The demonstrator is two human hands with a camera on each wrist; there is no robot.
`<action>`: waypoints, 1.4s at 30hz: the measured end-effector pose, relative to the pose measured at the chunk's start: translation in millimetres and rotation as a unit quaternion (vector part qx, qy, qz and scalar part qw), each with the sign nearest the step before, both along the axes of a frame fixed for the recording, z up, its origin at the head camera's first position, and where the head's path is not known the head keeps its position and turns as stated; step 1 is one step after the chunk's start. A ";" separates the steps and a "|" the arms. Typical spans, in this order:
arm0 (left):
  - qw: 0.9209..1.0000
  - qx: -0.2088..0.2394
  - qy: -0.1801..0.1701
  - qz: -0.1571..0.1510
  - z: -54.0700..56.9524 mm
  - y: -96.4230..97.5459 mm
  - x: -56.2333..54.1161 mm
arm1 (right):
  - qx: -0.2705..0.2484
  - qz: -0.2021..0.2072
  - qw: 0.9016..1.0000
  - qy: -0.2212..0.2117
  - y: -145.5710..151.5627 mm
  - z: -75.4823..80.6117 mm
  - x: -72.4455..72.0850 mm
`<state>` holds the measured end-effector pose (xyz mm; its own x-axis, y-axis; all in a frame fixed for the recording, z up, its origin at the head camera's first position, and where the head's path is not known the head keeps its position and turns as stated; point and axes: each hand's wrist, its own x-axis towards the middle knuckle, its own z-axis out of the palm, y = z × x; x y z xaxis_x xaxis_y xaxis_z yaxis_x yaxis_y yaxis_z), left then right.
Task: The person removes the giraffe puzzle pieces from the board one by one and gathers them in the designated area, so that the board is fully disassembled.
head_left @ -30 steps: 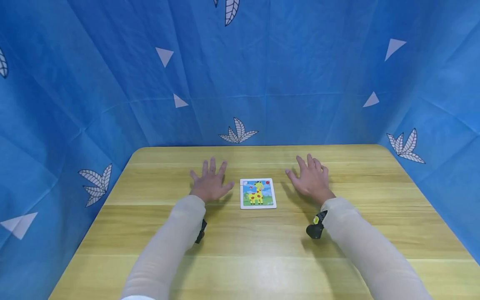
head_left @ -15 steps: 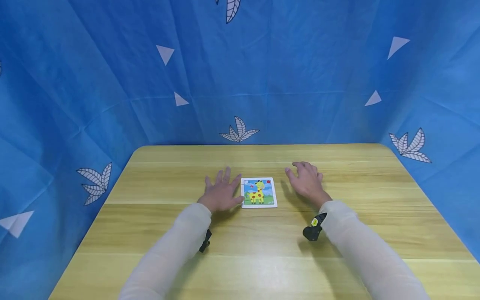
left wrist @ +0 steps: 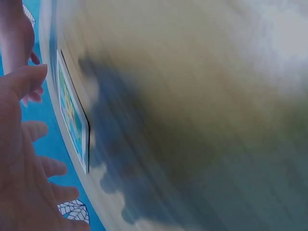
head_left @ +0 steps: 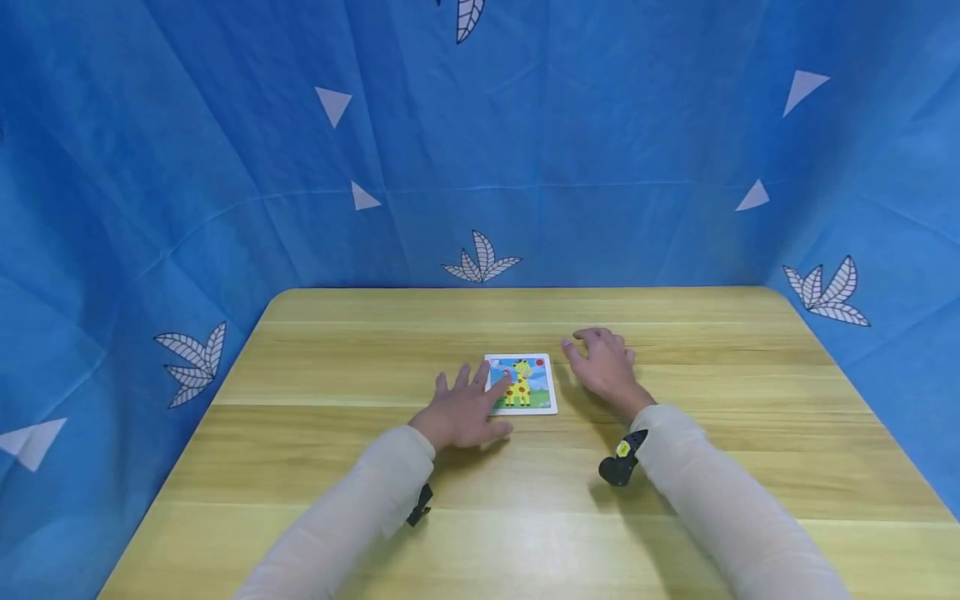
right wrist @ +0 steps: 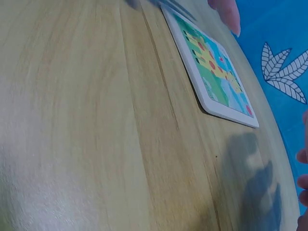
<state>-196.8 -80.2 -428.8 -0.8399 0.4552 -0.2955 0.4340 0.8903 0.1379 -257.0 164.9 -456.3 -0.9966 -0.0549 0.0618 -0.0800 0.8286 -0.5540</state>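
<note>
A small square picture board (head_left: 536, 392) with a white border and a yellow giraffe on it lies flat on the wooden table. In the head view my left hand (head_left: 465, 410), fingers spread, overlaps the board's left side. The left wrist view has that hand (left wrist: 24, 163) with nothing in its grasp, above its own shadow. To the right of the board, my right hand (head_left: 603, 367) hovers with loosely bent fingers and holds nothing. Only the fingers of my right hand (right wrist: 303, 178) show at the edge of the right wrist view, where the whole giraffe picture (right wrist: 216, 62) can be seen.
The light wooden table (head_left: 525, 533) has rounded far corners. Behind it and along both sides hangs a blue curtain (head_left: 600, 150) with white leaves and triangles. A black wrist device (head_left: 622, 458) sits below the right sleeve.
My left hand has moved right and slightly nearer, from beside the board to overlapping its left side. My right hand has shifted a little left, its fingers more bent.
</note>
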 end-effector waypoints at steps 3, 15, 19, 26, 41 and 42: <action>1.000 -0.001 -0.009 -0.006 0.5 1.3 5.0 | -0.005 0.004 1.000 0.000 -2.2 -0.4 1.1; 0.999 -0.011 -0.036 -0.018 -4.4 7.5 17.5 | -0.010 0.038 0.999 -0.012 -13.6 -3.3 0.4; 0.999 -0.020 -0.046 -0.019 -5.9 8.8 18.0 | -0.007 0.052 0.999 -0.011 -17.6 -3.3 -0.2; 0.997 -0.031 -0.063 -0.025 -4.2 11.0 19.7 | -0.024 0.091 0.995 -0.016 -25.7 -1.1 -0.9; 0.996 -0.042 -0.068 -0.028 -2.0 15.7 21.2 | -0.043 0.156 0.987 -0.006 -37.9 2.8 -8.8; 0.996 -0.042 -0.067 -0.028 -1.7 16.0 21.3 | -0.041 0.157 0.987 -0.007 -38.6 2.7 -9.1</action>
